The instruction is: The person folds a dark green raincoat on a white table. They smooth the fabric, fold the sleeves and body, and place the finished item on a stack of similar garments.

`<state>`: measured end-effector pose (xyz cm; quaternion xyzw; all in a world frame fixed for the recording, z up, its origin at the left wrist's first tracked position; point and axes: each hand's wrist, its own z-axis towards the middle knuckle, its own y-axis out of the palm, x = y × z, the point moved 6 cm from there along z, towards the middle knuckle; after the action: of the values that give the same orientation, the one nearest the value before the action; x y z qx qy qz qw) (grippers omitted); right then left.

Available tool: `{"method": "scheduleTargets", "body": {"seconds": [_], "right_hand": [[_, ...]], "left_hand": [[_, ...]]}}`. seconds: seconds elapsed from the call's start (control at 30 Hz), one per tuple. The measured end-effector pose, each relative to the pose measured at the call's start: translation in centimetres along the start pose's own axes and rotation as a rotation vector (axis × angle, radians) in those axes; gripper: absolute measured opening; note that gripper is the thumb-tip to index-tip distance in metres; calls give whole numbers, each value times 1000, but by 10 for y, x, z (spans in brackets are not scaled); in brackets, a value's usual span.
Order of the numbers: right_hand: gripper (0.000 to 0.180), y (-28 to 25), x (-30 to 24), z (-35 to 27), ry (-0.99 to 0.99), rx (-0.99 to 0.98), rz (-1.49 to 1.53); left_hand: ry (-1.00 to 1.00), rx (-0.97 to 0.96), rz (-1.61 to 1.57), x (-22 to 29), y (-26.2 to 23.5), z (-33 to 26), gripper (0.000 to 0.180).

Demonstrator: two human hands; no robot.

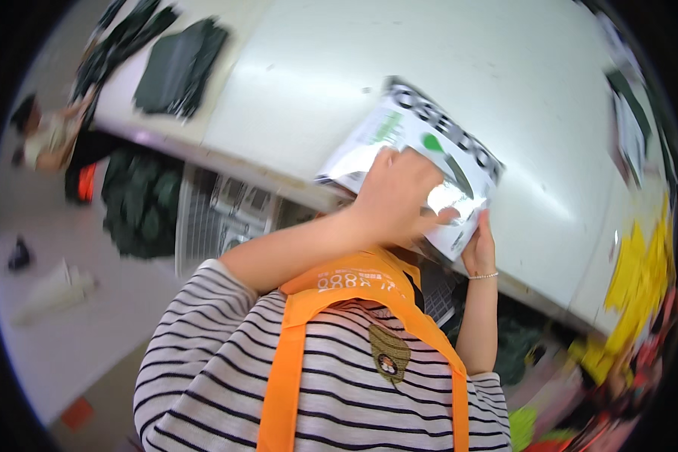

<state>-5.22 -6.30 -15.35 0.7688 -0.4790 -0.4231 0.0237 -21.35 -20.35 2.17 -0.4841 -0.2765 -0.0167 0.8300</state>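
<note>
A glossy white plastic packaging bag (471, 175) with a black band and green print is held tilted over the near edge of the white table (316, 68). My right hand (480, 247) grips the bag at its near right corner, fingers partly behind it. Across the bag's front reaches my left hand (401, 190), smeared by motion. Its thumb stands off toward the right, and I cannot make out whether the fingers pinch the bag or only lie against it. What is inside the bag does not show.
Dark green folded bags (179, 68) lie at the table's far left. Yellow pieces (636, 271) sit at the right end. Below the left edge stand a light grey crate (192, 218) and a dark green heap (139, 200). Another person (53, 139) is at the far left.
</note>
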Motion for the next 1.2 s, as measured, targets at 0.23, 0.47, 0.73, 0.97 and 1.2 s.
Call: {"method": "scheduleTargets", "body": {"seconds": [0.23, 0.47, 0.73, 0.97, 1.2], "right_hand": [[64, -4, 15, 51, -293, 274, -777], [71, 139, 68, 30, -399, -247, -1306], [94, 342, 240, -40, -317, -841, -1294], [79, 519, 343, 40, -584, -757, -1810], [55, 354, 377, 4, -249, -952, -1792]], "left_hand": [[-915, 89, -52, -134, 62, -124, 88], [-1426, 297, -269, -95, -17, -301, 96], [-1612, 827, -49, -85, -85, -538, 86], [-1615, 1061, -7, -224, -174, -632, 78], [-1743, 904, -261, -238, -113, -670, 61]]}}
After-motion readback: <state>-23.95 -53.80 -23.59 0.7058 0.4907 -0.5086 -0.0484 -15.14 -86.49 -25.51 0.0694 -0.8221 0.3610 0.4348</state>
